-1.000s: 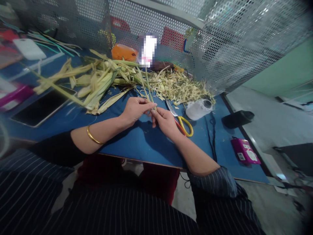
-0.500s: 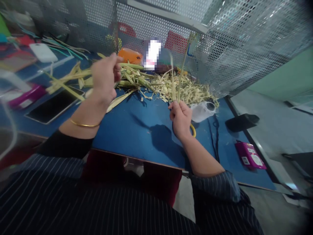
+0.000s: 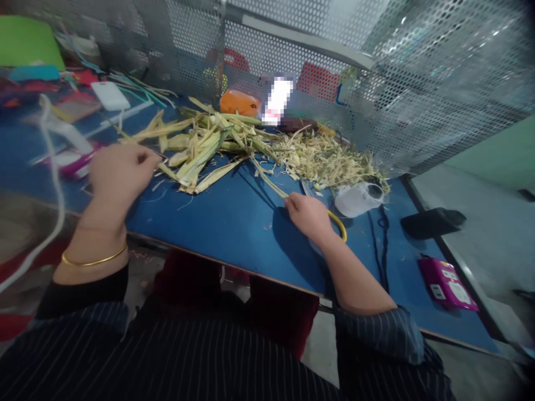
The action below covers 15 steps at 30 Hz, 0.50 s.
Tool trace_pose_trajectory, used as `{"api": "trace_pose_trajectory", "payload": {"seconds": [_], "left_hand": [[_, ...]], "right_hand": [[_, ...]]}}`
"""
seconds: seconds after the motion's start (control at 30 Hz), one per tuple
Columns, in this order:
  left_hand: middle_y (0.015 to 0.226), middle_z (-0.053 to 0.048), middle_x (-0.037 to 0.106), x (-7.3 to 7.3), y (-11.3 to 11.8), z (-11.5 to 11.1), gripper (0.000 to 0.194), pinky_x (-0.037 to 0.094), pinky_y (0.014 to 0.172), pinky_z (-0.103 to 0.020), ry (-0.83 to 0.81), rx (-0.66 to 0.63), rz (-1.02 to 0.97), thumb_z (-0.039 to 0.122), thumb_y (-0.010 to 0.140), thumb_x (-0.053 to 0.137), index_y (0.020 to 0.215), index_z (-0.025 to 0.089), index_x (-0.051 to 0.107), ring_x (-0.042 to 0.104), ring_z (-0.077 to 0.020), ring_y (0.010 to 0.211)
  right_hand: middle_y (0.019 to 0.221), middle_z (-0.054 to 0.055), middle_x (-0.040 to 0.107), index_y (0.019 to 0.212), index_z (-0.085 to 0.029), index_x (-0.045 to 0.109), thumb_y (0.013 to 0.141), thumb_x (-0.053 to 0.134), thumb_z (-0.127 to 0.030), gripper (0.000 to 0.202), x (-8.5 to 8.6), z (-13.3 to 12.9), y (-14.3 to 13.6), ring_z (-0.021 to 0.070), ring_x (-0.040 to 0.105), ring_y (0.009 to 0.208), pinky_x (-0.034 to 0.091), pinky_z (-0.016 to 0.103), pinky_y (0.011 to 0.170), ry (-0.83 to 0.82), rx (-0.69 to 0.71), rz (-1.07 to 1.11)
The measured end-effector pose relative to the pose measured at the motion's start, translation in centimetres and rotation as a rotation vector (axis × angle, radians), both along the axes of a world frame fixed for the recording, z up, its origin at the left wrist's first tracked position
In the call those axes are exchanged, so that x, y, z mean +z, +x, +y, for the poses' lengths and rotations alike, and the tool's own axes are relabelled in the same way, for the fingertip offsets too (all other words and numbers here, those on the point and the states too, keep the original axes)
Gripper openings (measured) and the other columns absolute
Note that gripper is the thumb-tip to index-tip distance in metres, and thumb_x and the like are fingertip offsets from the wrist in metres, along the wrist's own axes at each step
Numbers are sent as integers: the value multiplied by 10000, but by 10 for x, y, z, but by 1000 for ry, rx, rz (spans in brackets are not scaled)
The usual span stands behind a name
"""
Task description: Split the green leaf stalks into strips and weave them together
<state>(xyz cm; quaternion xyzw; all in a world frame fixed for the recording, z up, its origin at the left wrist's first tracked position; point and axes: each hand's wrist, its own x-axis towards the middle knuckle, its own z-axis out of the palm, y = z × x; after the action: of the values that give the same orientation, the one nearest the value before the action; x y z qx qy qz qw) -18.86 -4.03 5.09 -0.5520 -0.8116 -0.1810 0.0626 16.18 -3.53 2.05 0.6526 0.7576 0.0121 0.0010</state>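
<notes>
My right hand (image 3: 309, 218) is closed on the near end of a thin, pale green dried strip (image 3: 270, 182), whose far end runs back toward the heap of leaves. Beneath that hand lie scissors with a yellow handle (image 3: 340, 225), partly hidden by it. My left hand (image 3: 121, 172), a gold bangle on its wrist, is held over the left part of the table with fingers pinched together. A small shiny bit shows by its fingertips, too small to name. Right of it are long dried husk-like leaves (image 3: 200, 156), and beyond my right hand is a pile of shredded pale fibres (image 3: 326, 156).
The blue table (image 3: 209, 223) ends at a perforated metal screen (image 3: 292, 44). A whitish plastic container (image 3: 357, 200), a black cylinder (image 3: 432, 223) and a purple packet (image 3: 449, 283) stand right. An orange pouch (image 3: 238, 103) and white phone (image 3: 111, 96) lie farther back; a white cable (image 3: 54, 161) crosses left.
My left hand has moved left and down, away from the leaves. My right hand has tilted lower, and the strip that pointed upward now lies toward the leaf heap. The view has shifted slightly.
</notes>
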Motion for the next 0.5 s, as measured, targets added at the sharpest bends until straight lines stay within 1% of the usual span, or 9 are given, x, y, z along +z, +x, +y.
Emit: {"api": "trace_pose_trajectory", "payload": {"seconds": [0.07,0.1,0.17,0.27,0.37,0.4,0.43,0.47,0.5], "left_hand": [[903,-109,721,-4,-2,1,378,386,609,-313,-127,18,94,423,822,504,945,172,759,625,-278,819],[920,-127,720,-5,-1,2,421,392,602,-318,-188,19,106,457,835,475,938,163,758,629,-293,829],[963,-164,711,-8,2,4,498,411,604,-331,-252,44,110,505,852,431,932,133,751,631,-319,861],[990,-203,697,-5,2,8,575,443,644,-363,-253,95,129,535,879,380,972,86,727,626,-336,898],[1039,-209,683,2,-11,15,523,444,699,-383,-208,161,114,486,894,382,981,70,687,613,-332,958],[1069,-210,672,4,-18,19,483,434,717,-383,-190,177,96,469,886,408,952,65,665,602,-334,992],[1072,-205,664,5,-26,24,423,414,745,-386,-167,204,64,456,865,451,869,74,633,586,-336,1035],[1023,-180,662,5,-34,30,366,385,775,-388,-160,231,-2,455,823,519,746,100,565,559,-342,1089],[888,-125,652,4,-43,36,372,345,803,-381,-138,234,-109,448,772,593,640,132,449,519,-339,1148]], "right_hand": [[869,95,720,880,-209,633,945,371,-336,299,-1,2,1,204,607,734,189,293,559,-8,-19,-27],[876,94,723,883,-211,635,945,371,-338,299,-2,3,1,205,611,742,193,291,561,-17,-12,-30],[872,90,724,880,-214,634,943,380,-347,294,-3,4,2,204,612,744,199,288,563,-31,10,-25],[837,85,718,854,-210,627,933,401,-362,283,-6,5,3,200,606,725,199,286,557,-29,25,-18],[817,83,712,837,-208,620,932,399,-364,287,-6,4,2,199,600,715,196,287,552,-20,27,-14],[819,83,712,841,-209,621,934,397,-366,289,-5,3,2,199,599,715,196,287,552,-18,28,-12],[824,83,712,849,-209,623,935,396,-369,290,-5,3,1,199,599,715,197,287,553,-21,29,-11],[829,85,713,858,-210,625,936,395,-371,292,-4,2,0,198,599,715,199,287,554,-26,28,-12],[835,87,713,867,-209,628,937,396,-375,294,-3,2,0,198,601,717,201,286,554,-32,27,-13]]}}
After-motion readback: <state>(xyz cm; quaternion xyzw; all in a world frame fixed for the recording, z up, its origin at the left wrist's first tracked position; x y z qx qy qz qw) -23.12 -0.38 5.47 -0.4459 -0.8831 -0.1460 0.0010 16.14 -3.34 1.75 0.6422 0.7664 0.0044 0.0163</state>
